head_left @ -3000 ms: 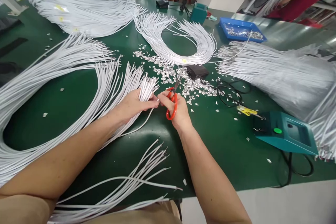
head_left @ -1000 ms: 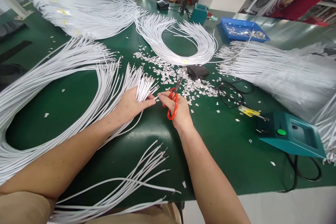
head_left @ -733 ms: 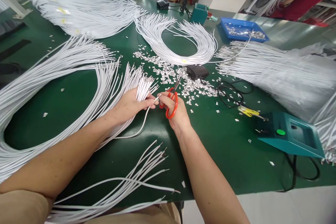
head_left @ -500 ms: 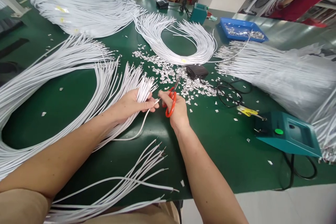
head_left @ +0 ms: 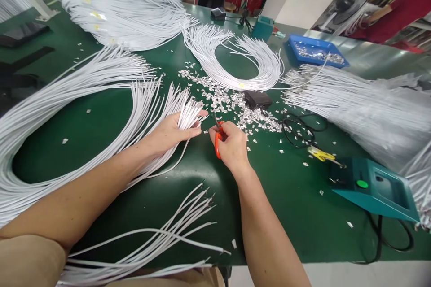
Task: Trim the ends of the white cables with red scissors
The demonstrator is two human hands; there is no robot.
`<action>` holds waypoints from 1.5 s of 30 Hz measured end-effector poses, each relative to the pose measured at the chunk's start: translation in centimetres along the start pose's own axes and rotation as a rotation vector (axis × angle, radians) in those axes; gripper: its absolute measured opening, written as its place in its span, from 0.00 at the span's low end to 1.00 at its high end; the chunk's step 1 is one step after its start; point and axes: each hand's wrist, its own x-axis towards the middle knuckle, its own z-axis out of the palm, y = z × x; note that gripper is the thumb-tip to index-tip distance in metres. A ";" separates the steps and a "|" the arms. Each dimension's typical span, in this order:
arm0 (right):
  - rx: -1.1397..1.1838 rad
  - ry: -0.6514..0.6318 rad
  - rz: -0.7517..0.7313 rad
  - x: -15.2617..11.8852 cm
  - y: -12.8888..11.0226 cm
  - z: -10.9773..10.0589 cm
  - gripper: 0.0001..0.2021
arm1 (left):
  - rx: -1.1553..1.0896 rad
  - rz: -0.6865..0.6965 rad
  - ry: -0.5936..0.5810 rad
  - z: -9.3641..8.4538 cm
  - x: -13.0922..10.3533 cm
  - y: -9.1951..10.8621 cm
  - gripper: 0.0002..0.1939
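Observation:
My left hand point(head_left: 170, 133) is closed around a bundle of white wires point(head_left: 191, 115), thumb across the front, the cut ends fanning out past the fingers. Just to its right, my right hand point(head_left: 235, 143) holds red-handled scissors point(head_left: 217, 144), blades pointing away from me and slightly left. A small gap separates the scissors from the bundle. Whether the blades are apart is hard to tell. Below the hands, several loose white wires point(head_left: 188, 215) with dark tips lie toward the table's near edge.
Coiled white wires point(head_left: 81, 166) fill the left; a larger stack point(head_left: 117, 13) lies behind. Silvery scraps point(head_left: 229, 103) surround a black block point(head_left: 257, 99). At right are a teal machine point(head_left: 377, 188), yellow snips point(head_left: 321, 154) and bagged wires point(head_left: 363, 103). A blue tray point(head_left: 316, 49) stands farther back.
My right hand has drawn slightly away from the left, and the scissors have swung from pointing right to pointing left. The single wire between my hands now sits nearer the bundle. The view has shifted slightly.

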 end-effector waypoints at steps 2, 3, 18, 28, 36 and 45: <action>-0.074 -0.020 -0.077 0.0 0.2 0.2 0.09 | 0.003 0.010 0.001 -0.1 0.1 -0.1 0.24; -0.110 -0.022 -0.108 0.0 0.3 0.2 0.09 | 0.008 0.012 0.005 -0.1 0.1 -0.1 0.24; -0.538 0.098 -0.335 -0.2 1.2 0.4 0.11 | 0.087 0.002 0.050 -0.3 0.3 0.1 0.23; -0.173 0.096 -0.094 0.1 0.8 -0.3 0.16 | 0.045 -0.030 0.041 -0.4 0.3 0.0 0.26; 0.927 -0.143 0.307 0.0 -1.6 0.3 0.14 | 0.026 -0.021 -0.015 0.1 0.0 0.1 0.30; 1.095 -0.150 0.048 0.0 -1.4 -2.1 0.11 | -0.098 -0.162 -0.056 -0.1 0.1 0.6 0.18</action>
